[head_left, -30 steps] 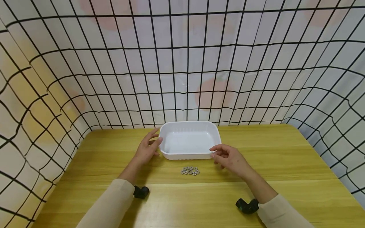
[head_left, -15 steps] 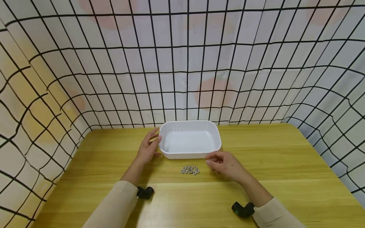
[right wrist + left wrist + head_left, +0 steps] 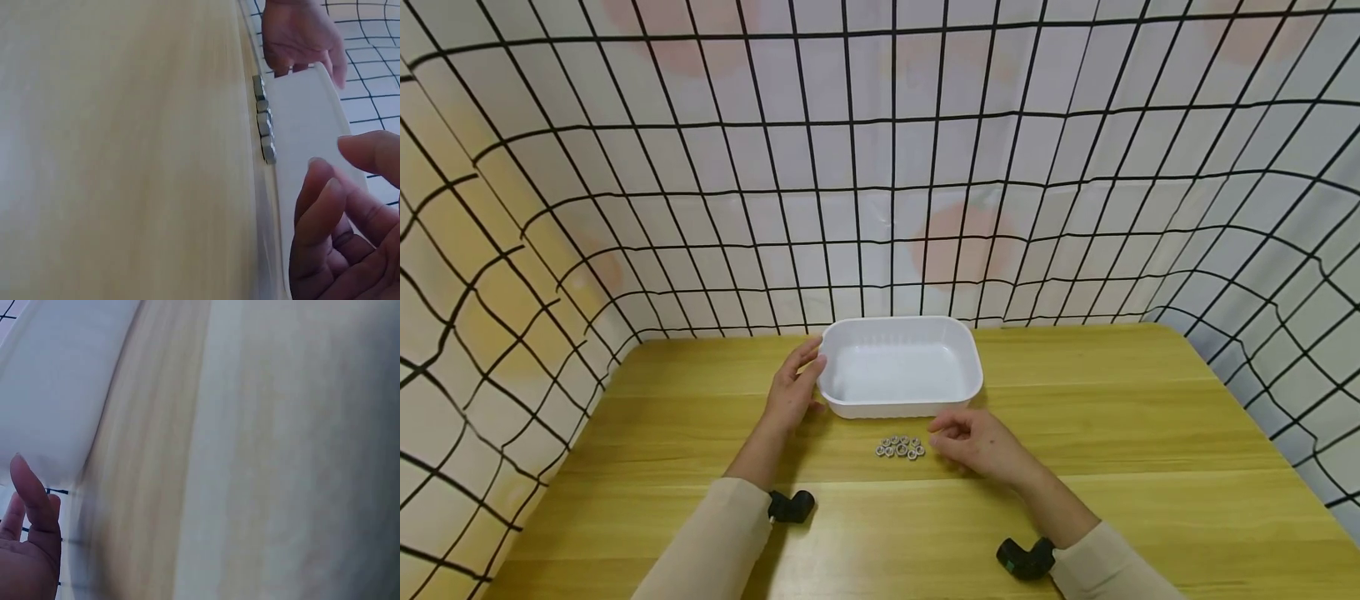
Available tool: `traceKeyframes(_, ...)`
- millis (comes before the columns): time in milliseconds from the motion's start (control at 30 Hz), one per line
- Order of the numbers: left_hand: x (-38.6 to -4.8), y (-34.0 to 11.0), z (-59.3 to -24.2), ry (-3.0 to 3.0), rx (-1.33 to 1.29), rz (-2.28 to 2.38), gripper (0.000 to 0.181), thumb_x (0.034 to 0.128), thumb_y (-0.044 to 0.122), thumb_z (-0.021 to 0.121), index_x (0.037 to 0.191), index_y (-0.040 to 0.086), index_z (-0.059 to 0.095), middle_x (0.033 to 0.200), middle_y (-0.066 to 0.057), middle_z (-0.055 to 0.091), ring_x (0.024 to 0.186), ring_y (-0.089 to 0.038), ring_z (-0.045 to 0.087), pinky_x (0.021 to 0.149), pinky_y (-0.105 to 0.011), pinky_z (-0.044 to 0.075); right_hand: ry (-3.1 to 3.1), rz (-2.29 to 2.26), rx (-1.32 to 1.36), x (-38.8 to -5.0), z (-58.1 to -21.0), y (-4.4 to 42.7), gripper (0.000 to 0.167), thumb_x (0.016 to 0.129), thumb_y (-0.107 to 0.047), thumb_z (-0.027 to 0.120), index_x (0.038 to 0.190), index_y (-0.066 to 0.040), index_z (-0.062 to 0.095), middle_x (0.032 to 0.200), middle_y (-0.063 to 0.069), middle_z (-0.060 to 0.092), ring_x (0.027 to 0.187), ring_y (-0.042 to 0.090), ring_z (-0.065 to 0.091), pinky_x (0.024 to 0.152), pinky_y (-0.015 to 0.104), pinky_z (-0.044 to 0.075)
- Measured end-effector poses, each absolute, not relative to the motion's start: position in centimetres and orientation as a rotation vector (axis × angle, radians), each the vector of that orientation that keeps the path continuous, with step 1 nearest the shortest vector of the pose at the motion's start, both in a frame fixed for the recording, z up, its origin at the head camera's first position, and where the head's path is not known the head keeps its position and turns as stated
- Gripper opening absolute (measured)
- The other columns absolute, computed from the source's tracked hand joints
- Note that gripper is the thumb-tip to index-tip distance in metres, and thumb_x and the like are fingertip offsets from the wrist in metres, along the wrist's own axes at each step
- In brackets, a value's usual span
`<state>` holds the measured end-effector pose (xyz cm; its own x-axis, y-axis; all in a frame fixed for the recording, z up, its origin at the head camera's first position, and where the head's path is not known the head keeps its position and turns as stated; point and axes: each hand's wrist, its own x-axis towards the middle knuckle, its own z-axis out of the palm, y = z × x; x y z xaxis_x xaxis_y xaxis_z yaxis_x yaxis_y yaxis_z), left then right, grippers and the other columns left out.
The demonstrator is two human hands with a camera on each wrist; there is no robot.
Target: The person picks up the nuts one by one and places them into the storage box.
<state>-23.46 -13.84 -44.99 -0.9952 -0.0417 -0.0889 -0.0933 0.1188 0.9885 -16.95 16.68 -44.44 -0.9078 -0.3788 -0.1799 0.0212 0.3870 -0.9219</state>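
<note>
A white rectangular tray [image 3: 898, 375] stands at the back middle of the wooden table. My left hand [image 3: 790, 392] is at its left end, with the thumb [image 3: 34, 494] close against the tray wall [image 3: 56, 381]; its fingers are relaxed. In front of the tray lies a small cluster of several silver metal nuts [image 3: 901, 450], seen edge-on in the right wrist view as a row of nuts [image 3: 264, 122]. Just right of them hovers my right hand [image 3: 973, 442]. Its fingers [image 3: 322, 212] are loosely bent, thumb and forefinger apart, with nothing between them.
Behind the table [image 3: 1112, 417] and along both sides runs a black wire grid [image 3: 891, 196] over a pale sheet with coloured patches. A black elbow-shaped piece sits at each wrist, one by the left cuff [image 3: 792, 506] and one by the right [image 3: 1026, 558].
My right hand has left the tray's front right corner and moved left and nearer, beside the nuts. My left hand stays at the tray's end, its forearm shifted slightly right.
</note>
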Motion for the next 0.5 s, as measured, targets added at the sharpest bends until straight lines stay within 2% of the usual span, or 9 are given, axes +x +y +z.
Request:
traceKeyframes(267, -23.4, -13.8, -45.4, 2.344, -0.219, 2.04, 0.043, 0.104, 0.03, 0.056, 0.147, 0.028, 0.055, 0.154, -0.011, 0.047, 0.115, -0.029, 0.054, 0.057, -0.025, 0.051, 2.255, -1.505, -0.327, -17.1, -45.0, 16.1, 0.032, 0.094, -0.018, 0.073, 0.118, 0.001, 0.067, 0.09, 0.009, 0.067, 0.065, 0.014, 0.056, 0.052, 0.023, 0.048)
traceKeyframes(500, -23.6, -13.5, -45.8, 2.323, -0.262, 2.103, 0.041, 0.1035, 0.029, 0.056, 0.145, 0.026, 0.056, 0.15, -0.007, 0.051, 0.11, -0.025, 0.053, 0.059, -0.025, 0.05, 2.255, -1.483, -0.336, -17.1, -45.6, 15.6, 0.029, 0.091, -0.017, 0.075, 0.113, 0.0, 0.068, 0.076, 0.002, 0.061, 0.056, 0.012, 0.05, 0.049, 0.022, 0.043)
